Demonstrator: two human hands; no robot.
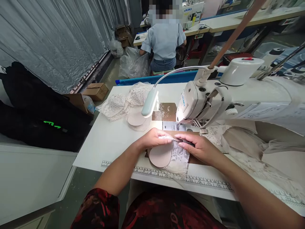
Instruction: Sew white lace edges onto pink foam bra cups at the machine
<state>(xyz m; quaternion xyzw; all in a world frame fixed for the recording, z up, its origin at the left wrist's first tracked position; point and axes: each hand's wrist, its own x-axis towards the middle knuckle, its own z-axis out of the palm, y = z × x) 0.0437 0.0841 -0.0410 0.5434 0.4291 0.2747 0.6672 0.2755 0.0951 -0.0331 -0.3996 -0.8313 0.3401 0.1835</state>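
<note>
My left hand (152,138) is closed, pinching the upper edge of a white lace piece (180,156) in front of the sewing machine (194,100). A pale pink, rounded cup pad (161,156) hangs together with the lace just below my fingers. In my right hand (201,145) is a pair of dark thread snips (185,141), the fingers wrapped round them. The blades point left and meet the lace edge at my left fingertips. Whether they cut a thread or the fabric is too small to tell.
Lace cups (116,106) lie at the table's back left, beneath a bendable lamp (150,102). More lace and beige fabric (243,140) is heaped right of the needle area. A printed ruler (152,173) runs along the front edge. Beyond the table sits a person (164,41) facing away.
</note>
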